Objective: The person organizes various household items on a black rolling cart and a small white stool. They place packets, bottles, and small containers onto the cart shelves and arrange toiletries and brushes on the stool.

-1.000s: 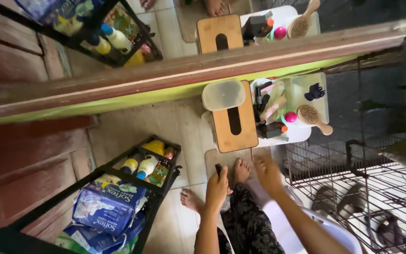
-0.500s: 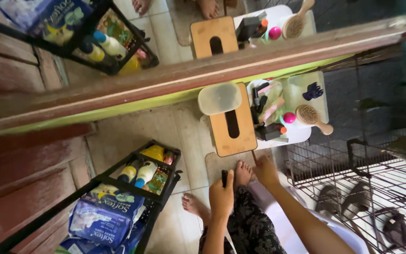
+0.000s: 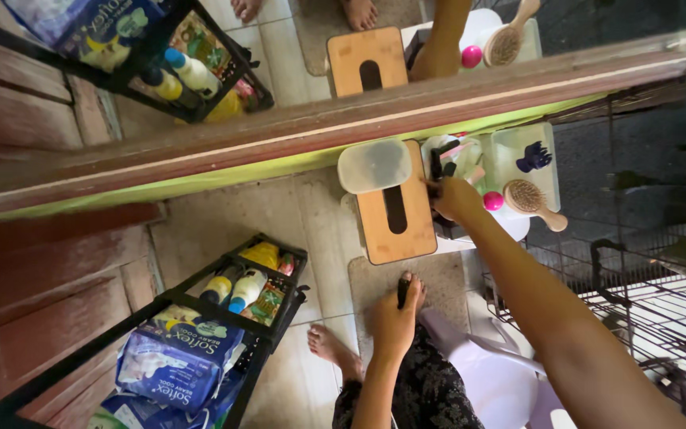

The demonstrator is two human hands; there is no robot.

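A small dark slim object [image 3: 403,291] is gripped upright in the left hand [image 3: 395,326], above the lap. The right hand [image 3: 456,197] is extended over the white cosmetics tray [image 3: 545,183], beside the wooden slotted box [image 3: 395,208]; its grip cannot be told.

The right hand [image 3: 454,197] reaches out over a white tray [image 3: 518,226] of grooming items, its fingers at the dark cosmetics [image 3: 441,163] standing there. Just left of it lies a wooden tissue box [image 3: 395,210] with a clear lidded container [image 3: 375,165] on top; to its right sit a pink ball [image 3: 492,201] and a wooden hairbrush [image 3: 532,200]. The left hand [image 3: 395,322], nearer the body, grips a small dark object [image 3: 403,290].
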